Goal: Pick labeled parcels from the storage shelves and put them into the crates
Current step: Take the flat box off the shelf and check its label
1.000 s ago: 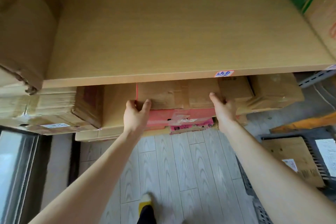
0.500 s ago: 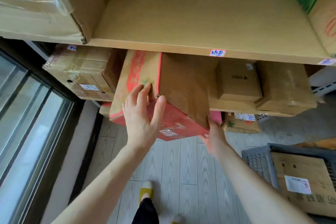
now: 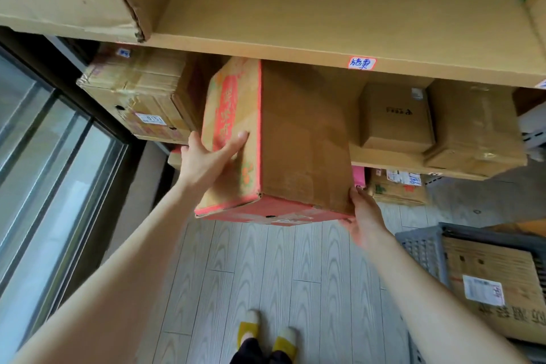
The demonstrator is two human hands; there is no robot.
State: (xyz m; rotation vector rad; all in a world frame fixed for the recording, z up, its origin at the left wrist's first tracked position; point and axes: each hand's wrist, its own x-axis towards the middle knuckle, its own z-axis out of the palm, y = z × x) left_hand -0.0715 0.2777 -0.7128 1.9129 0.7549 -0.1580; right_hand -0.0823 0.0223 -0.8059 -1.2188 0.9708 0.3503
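I hold a brown cardboard parcel with red edges and red print point(image 3: 298, 139) in both hands, out in front of the middle shelf and above the floor. My left hand point(image 3: 206, 159) presses flat against its left printed side. My right hand point(image 3: 365, 216) grips its lower right corner from below. A grey plastic crate point(image 3: 422, 248) stands on the floor at the lower right, with a labeled brown box point(image 3: 499, 287) lying in it.
A wooden shelf board point(image 3: 325, 9) runs overhead with a small handwritten tag point(image 3: 361, 63) on its edge. More cardboard boxes point(image 3: 396, 115) sit on the middle shelf, left and right. A glass door point(image 3: 44, 171) is at the left. Pale wood floor point(image 3: 266, 275) lies below.
I pulled the red-edged parcel out of its shelf slot and turned it, and it has come further toward me and downward. My left hand shifted from its front edge onto its left side.
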